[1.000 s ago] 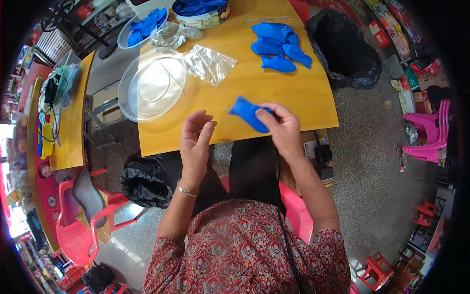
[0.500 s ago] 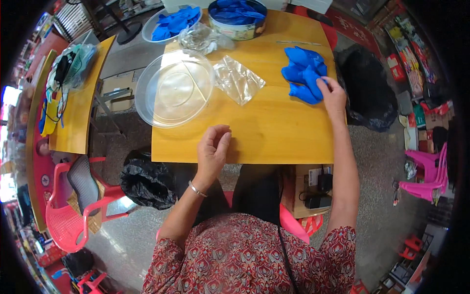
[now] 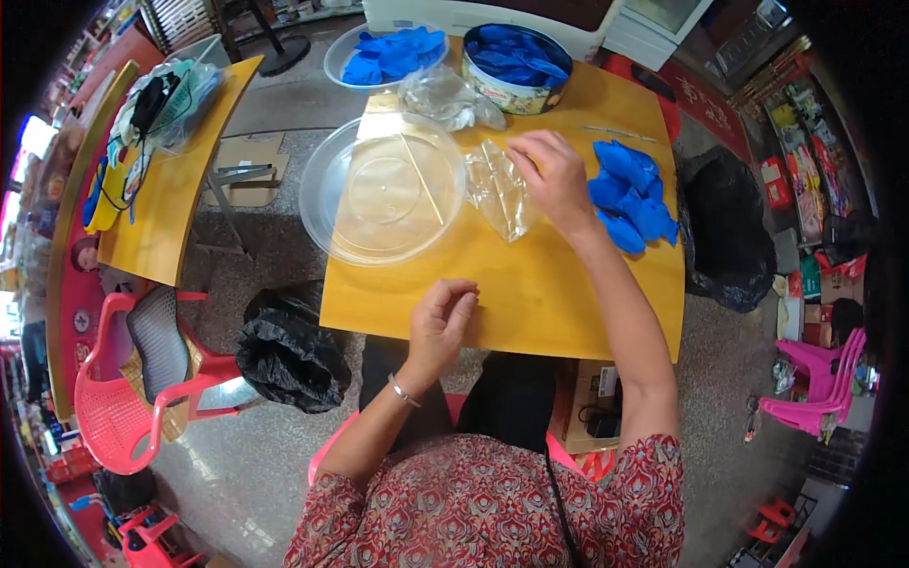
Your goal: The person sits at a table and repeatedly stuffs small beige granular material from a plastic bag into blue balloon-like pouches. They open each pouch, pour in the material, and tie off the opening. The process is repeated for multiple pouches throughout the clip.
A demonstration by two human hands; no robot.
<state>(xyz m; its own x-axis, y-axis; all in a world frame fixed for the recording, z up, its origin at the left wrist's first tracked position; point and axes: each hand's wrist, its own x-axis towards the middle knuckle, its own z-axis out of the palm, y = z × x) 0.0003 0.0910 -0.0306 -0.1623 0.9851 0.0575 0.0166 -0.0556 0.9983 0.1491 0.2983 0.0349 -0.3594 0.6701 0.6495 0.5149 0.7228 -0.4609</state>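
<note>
My right hand point(image 3: 554, 180) hovers at the right edge of a flat clear plastic bag point(image 3: 499, 196), fingers bent and thumb apart; nothing shows in it. To its right lies a pile of blue disposable gloves point(image 3: 632, 194). My left hand point(image 3: 442, 327), with a bangle on the wrist, is at the table's front edge, its fingers curled together around nothing visible. Beyond it stands a wide, round, clear plastic basin point(image 3: 331, 222) with a thin pale stick point(image 3: 422, 178) lying across it.
At the table's far side are a clear bowl of blue gloves point(image 3: 393, 55), a tub of blue gloves point(image 3: 516, 59) and crumpled clear plastic point(image 3: 450, 97). Black-bagged bins stand left point(image 3: 295, 355) and right point(image 3: 727, 232) of the table point(image 3: 559, 308). A pink chair point(image 3: 118, 407) is at left.
My right hand has left the blue glove pile and moved left to the clear bag. The gloves stay on the table. My left hand holds its curled pose; the view has shifted.
</note>
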